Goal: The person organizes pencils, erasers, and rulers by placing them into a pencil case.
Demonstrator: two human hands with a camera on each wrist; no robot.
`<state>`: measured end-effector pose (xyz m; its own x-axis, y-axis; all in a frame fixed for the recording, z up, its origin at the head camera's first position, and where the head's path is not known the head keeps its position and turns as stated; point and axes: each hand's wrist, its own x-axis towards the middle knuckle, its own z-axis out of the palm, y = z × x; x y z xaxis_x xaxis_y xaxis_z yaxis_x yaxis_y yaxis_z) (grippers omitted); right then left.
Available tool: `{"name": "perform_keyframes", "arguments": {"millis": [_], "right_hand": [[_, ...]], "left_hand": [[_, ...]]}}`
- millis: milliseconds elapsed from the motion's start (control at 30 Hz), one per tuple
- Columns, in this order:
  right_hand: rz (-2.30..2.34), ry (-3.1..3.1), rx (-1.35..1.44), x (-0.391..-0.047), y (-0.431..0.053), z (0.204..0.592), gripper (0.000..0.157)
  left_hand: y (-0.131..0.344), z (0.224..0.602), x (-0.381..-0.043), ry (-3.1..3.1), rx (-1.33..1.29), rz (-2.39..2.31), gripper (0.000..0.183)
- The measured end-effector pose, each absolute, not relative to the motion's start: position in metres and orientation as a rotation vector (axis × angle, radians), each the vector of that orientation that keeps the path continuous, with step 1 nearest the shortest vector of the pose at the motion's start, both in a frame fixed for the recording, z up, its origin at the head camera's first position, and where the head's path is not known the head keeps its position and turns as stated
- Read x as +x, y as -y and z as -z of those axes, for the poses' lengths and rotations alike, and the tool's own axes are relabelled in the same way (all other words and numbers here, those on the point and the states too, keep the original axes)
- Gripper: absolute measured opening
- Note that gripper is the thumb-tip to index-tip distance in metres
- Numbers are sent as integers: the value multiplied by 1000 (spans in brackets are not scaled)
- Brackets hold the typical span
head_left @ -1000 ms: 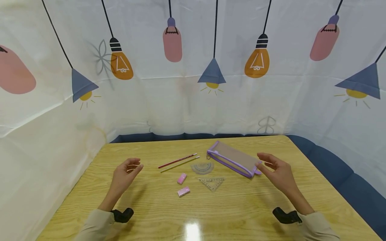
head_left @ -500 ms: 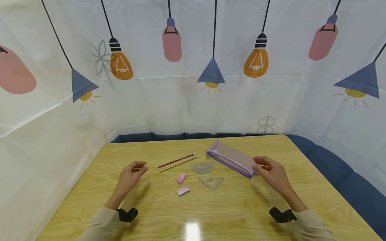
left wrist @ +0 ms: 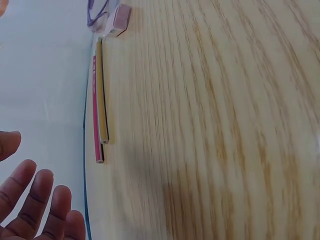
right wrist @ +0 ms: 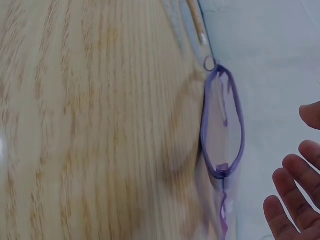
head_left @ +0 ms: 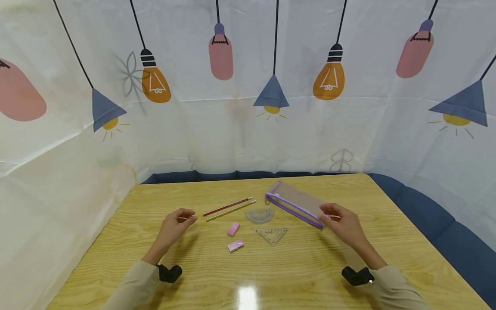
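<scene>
While pencil case (head_left: 297, 197) stays, left fingers (head_left: 184, 211), right fingers (head_left: 333, 207) closer together

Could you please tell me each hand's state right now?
Left hand: open, holding nothing, near the pencils.
Right hand: open, holding nothing, near the pencil case.

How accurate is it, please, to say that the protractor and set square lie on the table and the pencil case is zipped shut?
Not quite: the purple-trimmed pencil case is unzipped, its mouth open in the right wrist view; the protractor and set square do lie on the table.
</scene>
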<state>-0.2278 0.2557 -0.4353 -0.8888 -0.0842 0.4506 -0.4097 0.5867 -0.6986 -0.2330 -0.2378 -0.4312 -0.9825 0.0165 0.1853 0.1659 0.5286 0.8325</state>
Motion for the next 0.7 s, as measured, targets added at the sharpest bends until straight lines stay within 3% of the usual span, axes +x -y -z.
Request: {"name": "perform_keyframes", "arguments": {"millis": [700], "right_hand": [[-1163, 2480, 353, -238, -250, 447, 31]], "left_hand": [[214, 437, -250, 2690, -143, 1389, 20]]}}
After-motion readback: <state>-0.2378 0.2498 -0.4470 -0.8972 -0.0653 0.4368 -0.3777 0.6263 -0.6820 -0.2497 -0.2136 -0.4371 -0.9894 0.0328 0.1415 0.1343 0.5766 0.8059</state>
